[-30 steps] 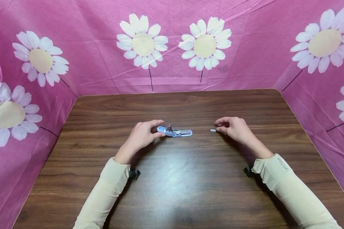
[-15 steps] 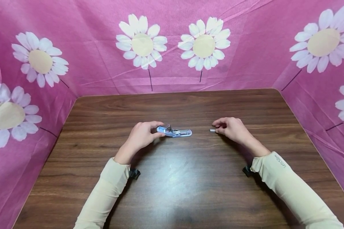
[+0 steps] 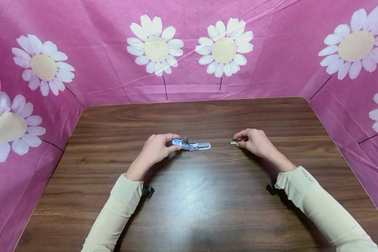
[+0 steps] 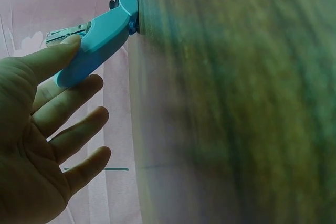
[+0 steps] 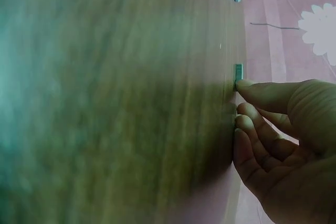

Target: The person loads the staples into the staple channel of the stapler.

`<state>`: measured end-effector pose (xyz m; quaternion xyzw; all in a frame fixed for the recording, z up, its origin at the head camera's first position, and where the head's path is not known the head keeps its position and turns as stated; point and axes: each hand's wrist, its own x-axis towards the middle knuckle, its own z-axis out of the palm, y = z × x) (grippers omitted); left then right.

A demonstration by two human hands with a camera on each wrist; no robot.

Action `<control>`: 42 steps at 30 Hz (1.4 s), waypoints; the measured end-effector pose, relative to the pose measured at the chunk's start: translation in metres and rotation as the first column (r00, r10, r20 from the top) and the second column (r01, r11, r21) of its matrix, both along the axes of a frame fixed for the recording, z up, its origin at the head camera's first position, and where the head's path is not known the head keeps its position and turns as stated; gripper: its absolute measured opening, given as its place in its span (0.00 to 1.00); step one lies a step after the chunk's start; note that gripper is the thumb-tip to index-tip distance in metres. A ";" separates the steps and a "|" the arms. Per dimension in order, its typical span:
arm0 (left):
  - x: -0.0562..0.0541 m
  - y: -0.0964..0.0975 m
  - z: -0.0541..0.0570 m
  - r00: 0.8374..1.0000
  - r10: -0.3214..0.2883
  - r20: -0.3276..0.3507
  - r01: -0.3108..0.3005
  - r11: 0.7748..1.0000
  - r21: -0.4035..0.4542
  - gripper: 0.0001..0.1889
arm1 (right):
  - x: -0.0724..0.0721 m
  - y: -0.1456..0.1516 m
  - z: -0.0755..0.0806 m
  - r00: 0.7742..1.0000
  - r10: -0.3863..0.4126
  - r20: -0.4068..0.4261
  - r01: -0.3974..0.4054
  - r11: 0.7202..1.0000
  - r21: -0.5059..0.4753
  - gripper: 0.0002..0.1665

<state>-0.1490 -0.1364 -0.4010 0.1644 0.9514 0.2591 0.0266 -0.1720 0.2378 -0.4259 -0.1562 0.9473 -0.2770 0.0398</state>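
A light blue stapler (image 3: pixel 195 145) lies opened out on the table, its metal magazine bared. My left hand (image 3: pixel 155 148) pinches its left end between thumb and index finger. Seen from the left wrist, the thumb presses the blue casing (image 4: pixel 102 45) while the other fingers are spread below it. To the right, my right hand (image 3: pixel 255 140) pinches a small grey strip of staples (image 3: pixel 233 143) at the tabletop. In the right wrist view the thumb tip meets the lower end of the staple strip (image 5: pixel 239 72), and the other fingertips rest at the wood.
The dark wood table (image 3: pixel 189 203) runs back to a pink cloth (image 3: pixel 107 52) printed with white daisies, which stands up on three sides. A black wrist strap (image 3: pixel 148 191) shows at the left cuff and another black strap (image 3: pixel 271 188) at the right.
My right hand has shifted slightly left with the staple strip at its fingertips. The left hand and the stapler have hardly moved.
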 end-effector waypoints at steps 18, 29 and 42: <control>-0.002 0.000 0.002 0.999 -0.010 0.044 0.012 0.999 -0.037 0.22 | -0.002 -0.003 -0.003 0.999 0.027 -0.030 -0.025 0.999 0.036 0.05; -0.003 0.000 0.002 1.000 -0.010 0.030 0.012 0.999 -0.050 0.21 | 0.000 -0.005 0.000 0.991 0.092 -0.099 -0.082 0.992 0.097 0.03; 0.000 -0.001 0.001 0.999 -0.004 0.033 0.005 1.000 -0.028 0.24 | -0.002 -0.002 0.008 0.990 0.074 -0.117 -0.068 0.996 0.052 0.03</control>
